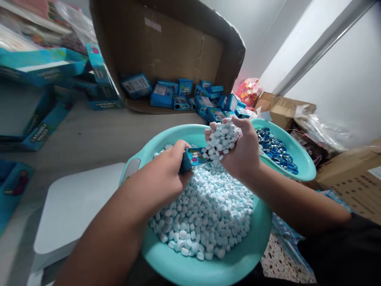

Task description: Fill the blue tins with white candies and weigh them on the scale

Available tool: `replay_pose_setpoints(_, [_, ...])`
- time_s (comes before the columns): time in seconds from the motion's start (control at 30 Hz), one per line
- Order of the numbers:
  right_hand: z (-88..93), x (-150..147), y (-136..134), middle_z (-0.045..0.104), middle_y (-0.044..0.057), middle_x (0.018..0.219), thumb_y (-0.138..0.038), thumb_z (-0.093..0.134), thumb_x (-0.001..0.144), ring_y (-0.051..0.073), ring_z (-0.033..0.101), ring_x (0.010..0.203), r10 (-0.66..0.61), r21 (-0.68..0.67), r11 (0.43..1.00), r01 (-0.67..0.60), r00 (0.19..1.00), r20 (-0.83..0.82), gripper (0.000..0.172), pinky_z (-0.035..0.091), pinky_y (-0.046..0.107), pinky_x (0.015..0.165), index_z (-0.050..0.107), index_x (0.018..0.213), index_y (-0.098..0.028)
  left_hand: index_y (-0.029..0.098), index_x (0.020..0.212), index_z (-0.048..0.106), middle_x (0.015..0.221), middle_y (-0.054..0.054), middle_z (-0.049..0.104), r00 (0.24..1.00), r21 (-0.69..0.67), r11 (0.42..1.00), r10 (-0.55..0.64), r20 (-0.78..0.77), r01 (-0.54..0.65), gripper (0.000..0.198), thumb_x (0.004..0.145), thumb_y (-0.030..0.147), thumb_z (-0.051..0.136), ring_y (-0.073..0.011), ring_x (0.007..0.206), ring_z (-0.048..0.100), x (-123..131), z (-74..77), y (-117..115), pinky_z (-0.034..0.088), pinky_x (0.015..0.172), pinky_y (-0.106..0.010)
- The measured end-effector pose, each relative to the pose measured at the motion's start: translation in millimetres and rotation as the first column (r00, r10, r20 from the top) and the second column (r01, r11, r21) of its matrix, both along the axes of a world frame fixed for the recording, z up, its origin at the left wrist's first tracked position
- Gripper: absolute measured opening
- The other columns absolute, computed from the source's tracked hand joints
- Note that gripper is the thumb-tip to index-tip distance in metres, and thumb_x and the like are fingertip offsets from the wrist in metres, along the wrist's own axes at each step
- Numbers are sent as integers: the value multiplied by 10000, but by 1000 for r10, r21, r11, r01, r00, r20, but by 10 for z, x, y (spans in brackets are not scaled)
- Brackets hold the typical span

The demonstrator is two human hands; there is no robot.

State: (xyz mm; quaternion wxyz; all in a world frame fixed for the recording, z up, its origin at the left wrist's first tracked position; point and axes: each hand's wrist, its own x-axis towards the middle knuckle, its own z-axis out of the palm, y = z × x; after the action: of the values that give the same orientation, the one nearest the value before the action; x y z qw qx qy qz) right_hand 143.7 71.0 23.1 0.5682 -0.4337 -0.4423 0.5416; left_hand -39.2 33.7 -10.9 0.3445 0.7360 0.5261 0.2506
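Over a teal basin [205,274] of pale candies [205,226], my left hand [169,171] grips a small blue candy box [195,157], tilted with one end toward my other hand. Cupped palm up, my right hand [245,149] holds a heap of the white candies [223,139] right at the end of that box. Some candies touch the box's end. How full the box is inside cannot be seen.
An open cardboard carton [175,47] lies behind, with several blue boxes [162,95] in it. To the right, another teal basin [308,169] holds blue pieces [276,149]. A white scale-like platform [77,202] stands at left, near blue display trays [41,131].
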Motion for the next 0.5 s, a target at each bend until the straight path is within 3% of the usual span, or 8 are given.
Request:
replay_pose_setpoints(0.17, [-79,-63,-20,664,72,911,-584,571,764,295,670,1092,1,38,999,-5,996,90,335,560,463,910,503,792,-257,280,1115,499,1021,-38,665,997,-16,999,-47,-62,46,279,852,360,549,-282,923,616,-3,-3,21,430,764,-379])
replay_pose_setpoints(0.3, [-107,-110,-49,697,40,958,-487,585,821,243,677,1056,-10,114,994,-2,994,104,239,542,416,939,572,907,-265,289,1136,502,1045,-44,668,997,-4,1000,-27,-71,27,306,850,382,558,-295,946,621,-1,-7,29,437,780,-392])
replay_pose_setpoints(0.4, [-99,-111,-108,719,10,976,-422,620,863,206,674,1021,52,193,977,-88,982,184,226,524,396,966,628,1046,-289,284,1148,508,1052,-53,669,996,-13,1000,-16,-85,15,327,846,394,563,-309,960,627,-2,-4,33,444,782,-401])
replay_pose_setpoints(0.5, [-73,-65,-168,726,11,1040,-380,611,917,194,663,1036,104,270,933,-236,899,426,186,513,382,986,678,1065,-289,278,1158,508,1061,-56,670,997,-25,1000,-16,-78,14,336,848,396,562,-314,973,633,-5,8,34,454,789,-406])
